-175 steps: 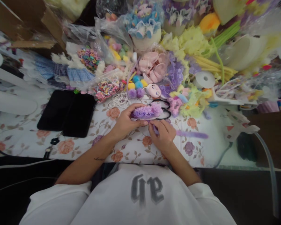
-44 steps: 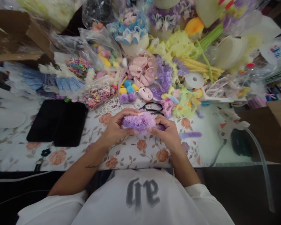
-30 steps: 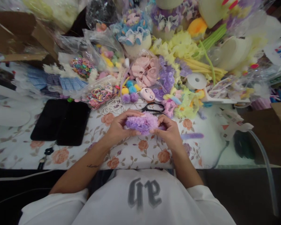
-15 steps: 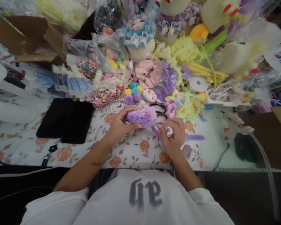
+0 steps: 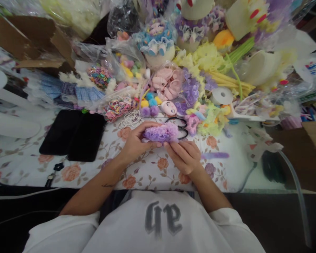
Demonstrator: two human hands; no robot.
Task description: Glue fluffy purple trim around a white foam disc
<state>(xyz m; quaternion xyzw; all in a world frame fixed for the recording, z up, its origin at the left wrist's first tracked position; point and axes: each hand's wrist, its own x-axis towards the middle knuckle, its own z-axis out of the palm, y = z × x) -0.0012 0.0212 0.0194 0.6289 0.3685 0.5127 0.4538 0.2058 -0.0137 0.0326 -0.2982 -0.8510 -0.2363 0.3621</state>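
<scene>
My left hand (image 5: 137,142) is closed round the left end of a lilac and purple ruffled lace bundle (image 5: 162,132), thumb below it. My right hand (image 5: 184,154) has its fingers together, pinching the bundle's lower right edge. Just behind the bundle lies a pair of scissors with black handles (image 5: 183,133), partly covered by it. A fuzzy purple strip (image 5: 216,155) rests on the flowered cloth to the right of my right hand. Beyond the bundle are a small doll face (image 5: 169,108) and a pink star-shaped piece (image 5: 192,123).
Two dark phones (image 5: 86,137) lie side by side at the left. A bag of colourful elastic bands (image 5: 119,107), a bead string (image 5: 130,118), a white ribbon roll (image 5: 222,95) and yellow ruffles (image 5: 213,121) line the back. A white glue gun (image 5: 264,142) stands at the right.
My right hand has moved left, from beside the scissors to the bundle's lower edge, and its fingers now touch it. The left hand keeps its hold on the bundle.
</scene>
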